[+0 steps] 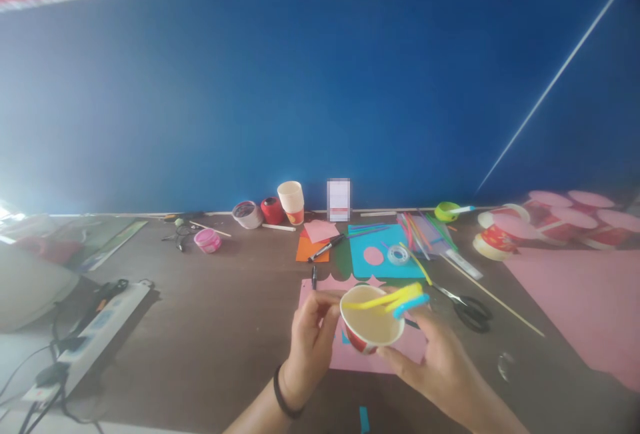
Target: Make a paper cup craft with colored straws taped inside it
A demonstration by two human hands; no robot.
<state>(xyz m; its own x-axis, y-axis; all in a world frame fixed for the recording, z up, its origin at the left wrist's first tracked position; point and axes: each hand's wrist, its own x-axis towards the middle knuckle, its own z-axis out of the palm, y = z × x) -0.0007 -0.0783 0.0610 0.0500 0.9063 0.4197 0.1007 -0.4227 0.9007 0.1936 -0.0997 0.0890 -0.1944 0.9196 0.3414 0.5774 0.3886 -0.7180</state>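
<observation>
I had the fingers (320, 302) of the left hand (307, 347) pinched on the cup (375, 325) at its left rim, while the right hand (443, 364) grasped it from the other side, thumb against the front wall. Yellow strips (406, 293) and a blue strip (413, 305) crossed over the mouth, close by the right fingers — whether those pinched them too, I couldn't tell.

To my mind, steadying the cup well called for light, even pressure from both sides; a paper wall would likely buckle under a hard squeeze, and the thumbs were best off the strips.

The cup lay squarely between the two sets of fingers, touched by both, its mouth tipped toward my view. Under it was the pink sheet (350, 362), though I couldn't see whether the base touched. Just beyond lay the teal sheet (367, 273) with the tape (399, 255) on it; the scissors (473, 314) were on the desk (210, 327) to the right — and farther out, red cups (500, 237) stood grouped.
</observation>
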